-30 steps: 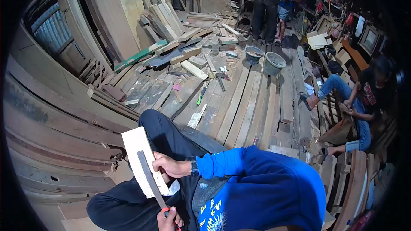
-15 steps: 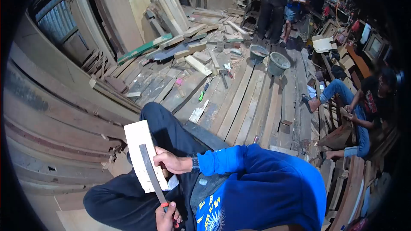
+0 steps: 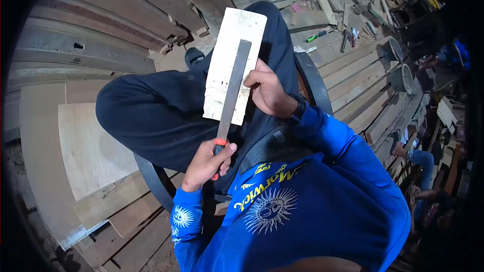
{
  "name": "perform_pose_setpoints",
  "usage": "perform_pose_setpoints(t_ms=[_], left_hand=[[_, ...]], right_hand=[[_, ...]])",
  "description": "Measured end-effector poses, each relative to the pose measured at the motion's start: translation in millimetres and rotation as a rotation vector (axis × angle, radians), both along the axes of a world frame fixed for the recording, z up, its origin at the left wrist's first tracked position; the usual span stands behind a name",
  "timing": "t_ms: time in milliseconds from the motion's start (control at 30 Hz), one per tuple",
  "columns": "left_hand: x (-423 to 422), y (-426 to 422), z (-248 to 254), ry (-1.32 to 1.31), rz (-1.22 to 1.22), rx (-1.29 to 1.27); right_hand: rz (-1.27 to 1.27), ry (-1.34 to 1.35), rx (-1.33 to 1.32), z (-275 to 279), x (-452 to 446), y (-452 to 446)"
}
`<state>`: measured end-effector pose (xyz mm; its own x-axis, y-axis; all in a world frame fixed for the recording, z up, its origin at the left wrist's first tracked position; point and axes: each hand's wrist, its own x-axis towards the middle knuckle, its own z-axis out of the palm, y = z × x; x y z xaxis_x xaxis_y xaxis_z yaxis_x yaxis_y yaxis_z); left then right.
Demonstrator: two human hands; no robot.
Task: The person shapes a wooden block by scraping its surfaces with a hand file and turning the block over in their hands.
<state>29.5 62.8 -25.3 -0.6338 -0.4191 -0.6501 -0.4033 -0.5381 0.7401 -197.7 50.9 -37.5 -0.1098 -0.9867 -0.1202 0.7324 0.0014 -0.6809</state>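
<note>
A pale wooden block [image 3: 219, 63] with rough edges is held up over my crossed legs. My right hand [image 3: 269, 90], with a dark watch at its wrist, grips the block's right edge, thumb on the near face. Across that face lies a flat grey file [image 3: 235, 85], tilted, its tip below the block's top end. The file's red and black handle [image 3: 220, 147] is wrapped by my left hand [image 3: 209, 163], just below the block's lower end.
Long planks [image 3: 101, 15] are stacked at upper left, and pale boards [image 3: 91, 146] lie left of my legs. Two buckets [image 3: 402, 78] stand on the planks at right. A green-handled tool [image 3: 316, 36] lies among wood scraps. At far right sits a person in jeans [image 3: 422, 166].
The view has swung down and turned, so block, file and both hands appear higher and more central. Both hands keep their holds, and the file still lies against the block.
</note>
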Motion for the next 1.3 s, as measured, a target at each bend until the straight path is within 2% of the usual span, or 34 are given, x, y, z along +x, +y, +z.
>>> perform_pose_setpoints(t_ms=[100,367,633,833,1033,1133,1300], left_hand=[[2.7,-1.9,-9.2,0.107,-0.025,-0.026],[-0.2,-0.8,-6.9,0.082,-0.018,-0.038],[-2.0,0.7,-8.5,0.112,0.072,0.039],[-2.9,-2.2,-4.0,0.086,0.036,-0.008],[-0.4,-1.3,-3.5,0.06,0.002,-0.003],[-2.2,-1.8,-6.3,0.102,0.028,-0.019],[0.3,-1.2,-8.6,0.11,0.018,-0.029]], right_hand=[[0.079,0.087,0.009,-9.4,13.6,5.5],[-0.085,0.077,-0.053,-7.3,-11.7,-7.3],[0.064,0.119,-0.037,-11.0,9.8,2.1],[-0.129,0.069,-0.039,-10.1,-8.4,-9.3],[0.023,0.106,0.001,-12.9,22.4,5.5],[0.058,0.096,0.021,-16.9,4.9,1.2],[-0.095,0.09,-0.04,-5.2,-10.4,-3.6]])
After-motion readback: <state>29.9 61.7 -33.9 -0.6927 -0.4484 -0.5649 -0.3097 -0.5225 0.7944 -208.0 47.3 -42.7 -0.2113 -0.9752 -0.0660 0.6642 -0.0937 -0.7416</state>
